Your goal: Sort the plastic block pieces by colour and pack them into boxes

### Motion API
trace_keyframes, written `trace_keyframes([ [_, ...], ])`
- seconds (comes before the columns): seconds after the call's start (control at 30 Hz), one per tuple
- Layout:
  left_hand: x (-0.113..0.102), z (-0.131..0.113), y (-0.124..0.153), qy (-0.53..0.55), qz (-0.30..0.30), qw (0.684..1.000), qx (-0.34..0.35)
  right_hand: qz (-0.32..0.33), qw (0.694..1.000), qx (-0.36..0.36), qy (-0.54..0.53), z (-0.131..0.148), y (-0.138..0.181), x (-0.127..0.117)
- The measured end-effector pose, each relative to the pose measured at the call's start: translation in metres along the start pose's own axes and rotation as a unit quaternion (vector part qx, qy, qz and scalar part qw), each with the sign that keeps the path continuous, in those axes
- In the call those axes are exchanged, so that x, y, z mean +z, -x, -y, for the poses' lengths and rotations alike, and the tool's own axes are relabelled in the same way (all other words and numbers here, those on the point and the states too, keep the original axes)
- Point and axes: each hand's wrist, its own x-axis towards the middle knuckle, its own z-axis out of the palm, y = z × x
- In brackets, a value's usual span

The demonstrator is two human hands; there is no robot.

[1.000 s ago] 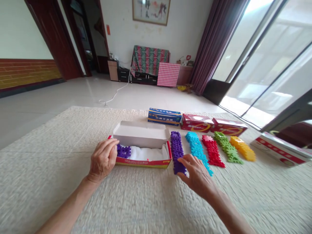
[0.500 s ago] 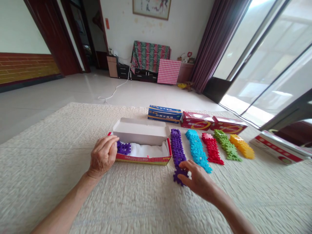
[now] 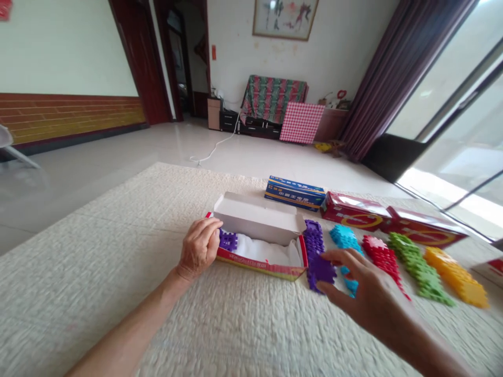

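Note:
A long open cardboard box [image 3: 259, 264] lies on the woven cover, its flap raised behind it. White cloth [image 3: 263, 248] lines it, and purple notched plastic building pieces [image 3: 228, 241] lie at its left end. My left hand [image 3: 201, 245] is closed over that left end; its fingertips are partly hidden. Between thumb and fingertips of my right hand [image 3: 356, 280] is a flat purple building piece [image 3: 323, 268], above the near end of a purple row [image 3: 314, 234] just right of the box. Blue pieces [image 3: 344, 235] show behind the right hand.
Rows of red [image 3: 383, 259], green [image 3: 420, 269] and yellow [image 3: 456, 275] pieces extend to the right. Behind them stand a blue box [image 3: 294, 195] and two red boxes [image 3: 356, 210]. Another box [image 3: 493, 269] is cut off at the right edge.
My right hand has lifted the purple piece slightly and brought it closer to the box. My left hand stays at the box's left end. The camera view has turned left.

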Motion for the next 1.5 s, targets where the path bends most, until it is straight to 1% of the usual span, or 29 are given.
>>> trace_keyframes([
  [0.07, 0.000, -0.001, 0.000, 0.002, -0.002, 1.000, -0.001, 0.012, 0.998, -0.046, -0.027, 0.024, -0.033, -0.001],
  [0.1, 0.000, -0.001, 0.000, 0.003, -0.003, 1.000, -0.002, 0.031, 0.997, -0.060, -0.041, 0.035, -0.049, 0.004],
  [0.13, 0.000, -0.001, 0.000, 0.006, -0.003, 1.000, -0.002, 0.047, 0.995, -0.071, -0.056, 0.045, -0.063, 0.012],
  [0.2, -0.001, -0.001, 0.000, 0.010, -0.001, 1.000, -0.003, 0.100, 0.989, -0.088, -0.067, 0.059, -0.085, 0.034],
  [0.3, -0.001, -0.001, 0.000, 0.013, 0.000, 1.000, -0.005, 0.151, 0.983, -0.098, -0.046, 0.062, -0.103, 0.065],
  [0.37, 0.000, -0.002, 0.000, 0.013, 0.000, 1.000, -0.007, 0.171, 0.979, -0.109, -0.025, 0.060, -0.108, 0.077],
  [0.43, 0.000, -0.002, 0.000, 0.013, -0.002, 1.000, -0.010, 0.191, 0.974, -0.123, -0.004, 0.059, -0.112, 0.082],
  [0.7, 0.000, -0.003, -0.001, 0.012, -0.002, 1.000, -0.007, 0.230, 0.956, -0.179, 0.036, 0.063, -0.119, 0.093],
  [0.83, 0.000, -0.003, -0.001, 0.011, 0.000, 1.000, -0.004, 0.246, 0.948, -0.191, 0.060, 0.065, -0.120, 0.096],
  [1.0, 0.000, -0.003, 0.000, 0.011, 0.003, 1.000, -0.007, 0.250, 0.945, -0.192, 0.083, 0.064, -0.120, 0.098],
  [1.13, 0.000, -0.003, 0.000, 0.011, 0.000, 1.000, -0.007, 0.256, 0.944, -0.196, 0.067, 0.064, -0.121, 0.096],
  [1.23, 0.000, -0.003, 0.000, 0.009, -0.001, 1.000, -0.004, 0.246, 0.949, -0.192, 0.050, 0.066, -0.121, 0.086],
  [1.3, 0.000, -0.003, -0.001, 0.008, 0.000, 1.000, -0.004, 0.220, 0.958, -0.180, 0.042, 0.064, -0.119, 0.073],
  [1.37, 0.000, -0.002, 0.000, 0.009, 0.001, 1.000, -0.002, 0.182, 0.969, -0.164, 0.029, 0.057, -0.112, 0.054],
  [1.5, 0.000, -0.002, -0.001, 0.003, 0.003, 1.000, 0.007, 0.107, 0.988, -0.111, -0.002, 0.025, -0.081, 0.013],
])
